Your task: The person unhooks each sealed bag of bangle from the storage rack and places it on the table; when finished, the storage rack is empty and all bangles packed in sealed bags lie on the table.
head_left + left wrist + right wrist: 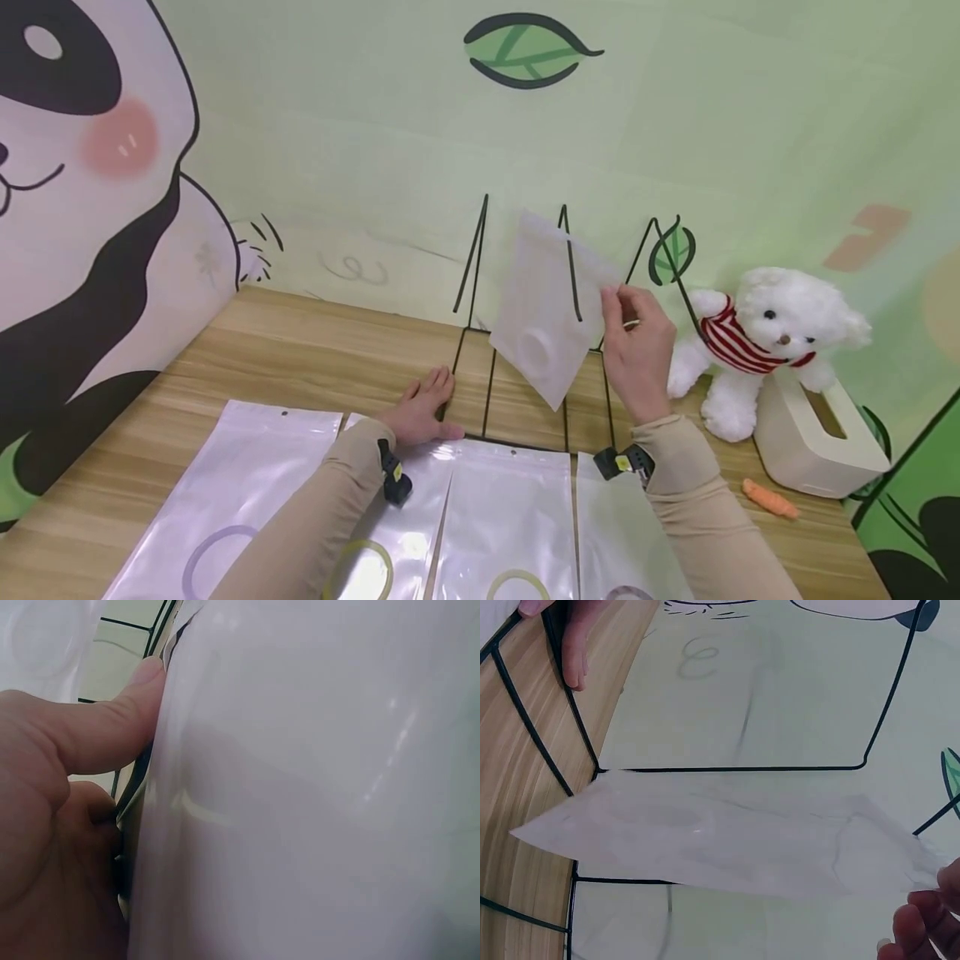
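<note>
A black wire rack [487, 392] with upright prongs stands on the wooden table against the wall. At its middle prong is a translucent white plastic bag [543, 317], tilted, with a faint round shape low on it. The prong's tip end shows in front of the bag; whether it passes through a hole I cannot tell. My right hand [637, 346] pinches the bag's upper right corner between thumb and fingers. Fingers extended, my left hand [422, 410] rests at the rack's left base wires, its thumb [124, 712] by the front wire.
Several white zip bags [506, 500] with coloured rings lie along the table's near side, under my forearms. To the right are a white teddy bear [783, 321] in a striped top, a cream tissue box [817, 446] and a small orange carrot-like thing [770, 498].
</note>
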